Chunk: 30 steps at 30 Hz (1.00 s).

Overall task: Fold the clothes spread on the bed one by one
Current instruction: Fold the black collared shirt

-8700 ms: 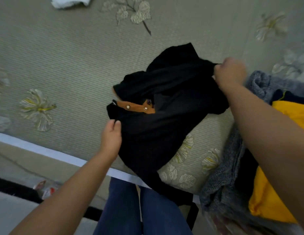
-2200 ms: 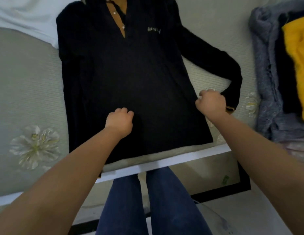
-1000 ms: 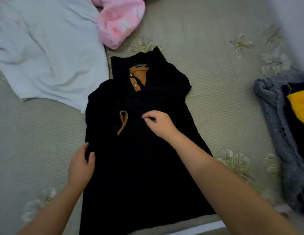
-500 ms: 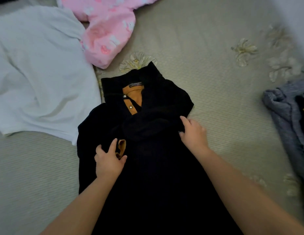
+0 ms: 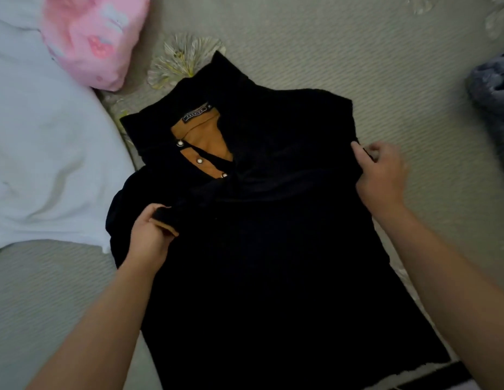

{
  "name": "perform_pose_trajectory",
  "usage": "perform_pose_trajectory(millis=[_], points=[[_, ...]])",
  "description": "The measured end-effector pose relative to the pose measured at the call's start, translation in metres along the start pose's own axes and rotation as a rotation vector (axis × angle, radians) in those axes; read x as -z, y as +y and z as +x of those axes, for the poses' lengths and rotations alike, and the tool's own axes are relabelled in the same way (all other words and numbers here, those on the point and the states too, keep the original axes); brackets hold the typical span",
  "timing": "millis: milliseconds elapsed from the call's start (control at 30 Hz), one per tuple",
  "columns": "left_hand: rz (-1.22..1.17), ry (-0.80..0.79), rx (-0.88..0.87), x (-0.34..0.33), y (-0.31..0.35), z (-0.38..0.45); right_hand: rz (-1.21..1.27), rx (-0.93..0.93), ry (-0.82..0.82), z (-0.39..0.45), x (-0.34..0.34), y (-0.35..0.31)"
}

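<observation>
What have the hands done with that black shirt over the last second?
The left hand went from the shirt's left edge to grip the brown-lined cuff. The right hand left the chest and pinches the black shirt at its right edge. White garment and pink garment stayed put.

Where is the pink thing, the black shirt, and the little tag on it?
pink garment (image 5: 93, 38), head view, middle of the fabric
black shirt (image 5: 273, 263), head view, front panel
neck tag (image 5: 196, 114), head view, centre of the label
</observation>
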State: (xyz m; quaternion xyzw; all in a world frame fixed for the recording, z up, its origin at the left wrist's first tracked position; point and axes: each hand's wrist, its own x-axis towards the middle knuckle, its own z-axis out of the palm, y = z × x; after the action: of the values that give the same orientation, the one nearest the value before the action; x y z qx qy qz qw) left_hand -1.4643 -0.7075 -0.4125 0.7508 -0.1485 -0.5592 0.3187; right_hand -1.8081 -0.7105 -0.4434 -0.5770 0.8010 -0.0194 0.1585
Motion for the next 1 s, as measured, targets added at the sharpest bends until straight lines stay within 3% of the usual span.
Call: perform_pose_trajectory(millis=[100,167,233,300,367,433,500,600,733,833,933,1000], points=[[0.325,-0.019,-0.096,0.000,-0.014,-0.003,-0.196,0.119,-0.149,0.007,0.003,0.001],[0.666,-0.132,-0.203,0.000,-0.012,-0.005,-0.191,0.171,-0.169,0.019,0.019,-0.001],[0.838,-0.243,-0.132,0.002,0.000,-0.001,-0.091,0.211,-0.085,0.035,0.038,-0.008],[0.840,-0.339,0.004,0.005,0.014,0.002,-0.027,0.337,-0.121,0.053,0.049,-0.023],[0.955,-0.322,0.061,0.005,0.021,0.001,-0.079,0.473,-0.318,0.072,0.047,-0.036],[1.301,-0.293,0.010,0.003,0.019,-0.002,-0.203,0.470,-0.493,0.088,0.046,-0.047],[1.444,-0.207,-0.052,0.001,0.010,-0.012,-0.195,0.396,-0.477,0.098,0.055,-0.056],[1.279,-0.082,-0.070,0.010,0.001,-0.016,-0.038,0.299,-0.356,0.110,0.074,-0.066],[1.140,0.046,-0.218,0.035,0.006,-0.011,-0.286,0.255,-0.406,0.124,0.078,-0.067],[1.104,0.004,-0.228,0.041,0.007,-0.004,-0.388,0.200,-0.344,0.125,0.065,-0.070],[0.890,-0.048,-0.171,0.038,0.018,0.004,-0.324,0.152,-0.203,0.118,0.050,-0.074],[0.842,-0.169,-0.201,0.040,0.023,0.003,-0.257,0.121,-0.112,0.112,0.046,-0.072]])
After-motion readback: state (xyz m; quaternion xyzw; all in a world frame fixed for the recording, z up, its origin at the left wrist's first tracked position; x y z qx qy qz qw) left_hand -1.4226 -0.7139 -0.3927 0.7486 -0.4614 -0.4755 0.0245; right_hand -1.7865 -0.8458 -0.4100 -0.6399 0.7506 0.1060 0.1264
